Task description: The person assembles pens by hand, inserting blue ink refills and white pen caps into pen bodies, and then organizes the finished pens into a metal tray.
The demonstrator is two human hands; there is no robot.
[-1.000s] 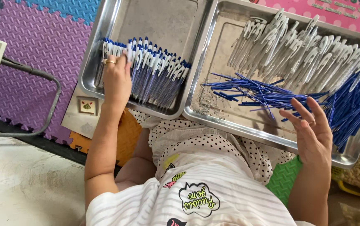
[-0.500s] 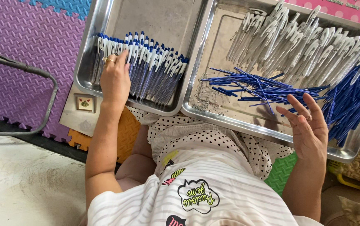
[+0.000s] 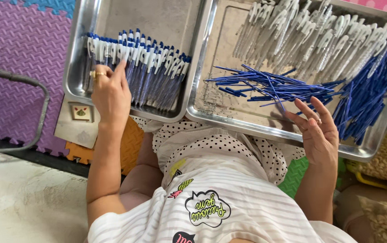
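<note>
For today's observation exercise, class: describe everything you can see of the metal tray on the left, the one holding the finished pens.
The left tray is a shallow rectangular pan of dull, scuffed steel with a rolled rim and rounded corners. Its far half is bare; its near half holds a row of blue-and-white pens lying side by side, clips pointing away. The left hand rests over the near edge, fingers on the pens. Its right rim meets a second tray; beneath lie foam mats.
</note>
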